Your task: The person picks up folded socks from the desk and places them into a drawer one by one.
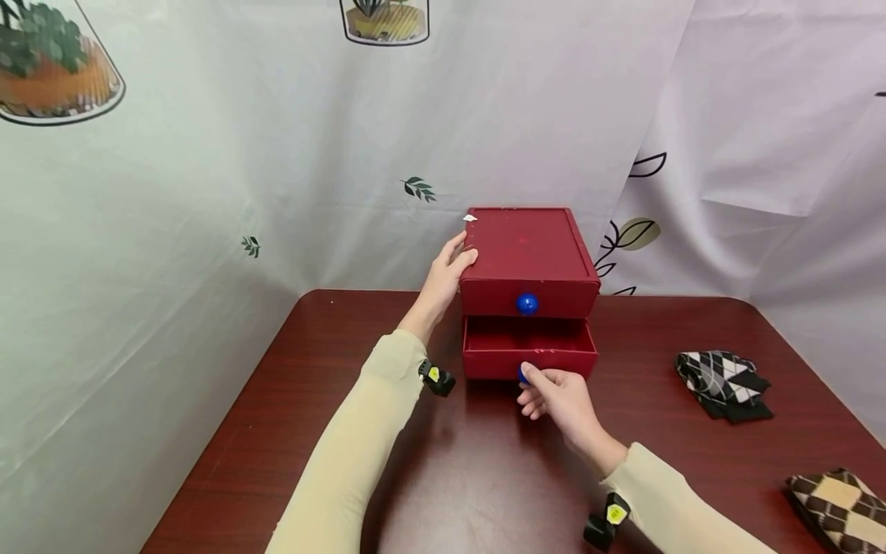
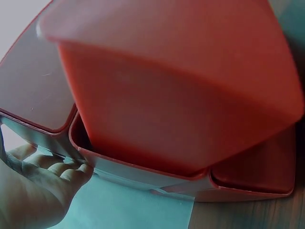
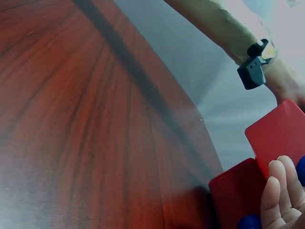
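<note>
A red two-drawer cabinet (image 1: 526, 242) stands at the table's far edge in the head view. Its lower drawer (image 1: 491, 365) is partly pulled out, and the inside that shows looks bare. The upper drawer, with its blue knob (image 1: 527, 303), is closed. My right hand (image 1: 566, 402) pinches the lower drawer's blue knob (image 1: 521, 375) between thumb and fingers, mostly covering it. Against the cabinet's upper left side rests my left hand (image 1: 441, 281), thumb at the top edge, fingers extended along the side. The left wrist view shows this hand (image 2: 45, 183) touching the red casing.
On the right of the brown table (image 1: 332, 369) lies a folded black, white and grey argyle cloth (image 1: 723, 381). A brown and cream checked cloth (image 1: 841, 508) is nearer, at the right edge. White printed curtains (image 1: 332, 138) hang behind the table and along its left side.
</note>
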`<state>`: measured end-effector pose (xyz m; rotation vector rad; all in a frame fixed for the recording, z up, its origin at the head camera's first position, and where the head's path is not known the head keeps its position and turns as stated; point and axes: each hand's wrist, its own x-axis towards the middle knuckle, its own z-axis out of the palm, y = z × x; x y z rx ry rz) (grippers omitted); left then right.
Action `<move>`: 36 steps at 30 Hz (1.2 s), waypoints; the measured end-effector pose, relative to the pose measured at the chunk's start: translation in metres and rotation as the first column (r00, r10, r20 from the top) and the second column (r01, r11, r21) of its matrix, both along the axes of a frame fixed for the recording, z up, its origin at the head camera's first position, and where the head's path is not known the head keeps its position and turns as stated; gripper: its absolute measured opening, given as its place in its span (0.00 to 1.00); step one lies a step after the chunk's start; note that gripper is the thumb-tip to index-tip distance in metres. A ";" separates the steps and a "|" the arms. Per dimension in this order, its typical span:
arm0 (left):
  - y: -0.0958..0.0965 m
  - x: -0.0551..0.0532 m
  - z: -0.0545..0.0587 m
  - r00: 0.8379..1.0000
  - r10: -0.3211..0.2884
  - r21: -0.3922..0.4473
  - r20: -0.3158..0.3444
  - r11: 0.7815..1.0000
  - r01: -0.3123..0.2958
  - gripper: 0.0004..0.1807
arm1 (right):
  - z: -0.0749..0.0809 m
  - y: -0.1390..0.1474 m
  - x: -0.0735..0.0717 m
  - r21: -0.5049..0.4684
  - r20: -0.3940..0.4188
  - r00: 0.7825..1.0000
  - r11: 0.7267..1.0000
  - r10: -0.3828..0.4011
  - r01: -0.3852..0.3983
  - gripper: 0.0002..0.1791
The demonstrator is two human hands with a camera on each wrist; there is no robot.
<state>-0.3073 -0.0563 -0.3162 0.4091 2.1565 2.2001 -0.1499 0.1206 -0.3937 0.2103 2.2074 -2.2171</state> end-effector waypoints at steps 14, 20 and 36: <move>-0.002 -0.001 -0.002 1.000 -0.018 0.007 0.015 1.000 0.018 0.30 | -0.002 0.000 0.017 0.018 -0.036 0.999 1.000 0.005 -0.005 0.22; -0.002 -0.001 -0.002 1.000 -0.021 0.012 0.020 1.000 0.020 0.30 | -0.002 0.000 0.026 0.028 -0.037 0.999 1.000 0.011 -0.010 0.21; -0.001 0.000 -0.002 1.000 -0.016 0.023 0.011 1.000 0.016 0.30 | -0.006 0.000 0.046 0.023 -0.018 0.999 0.999 0.039 -0.038 0.20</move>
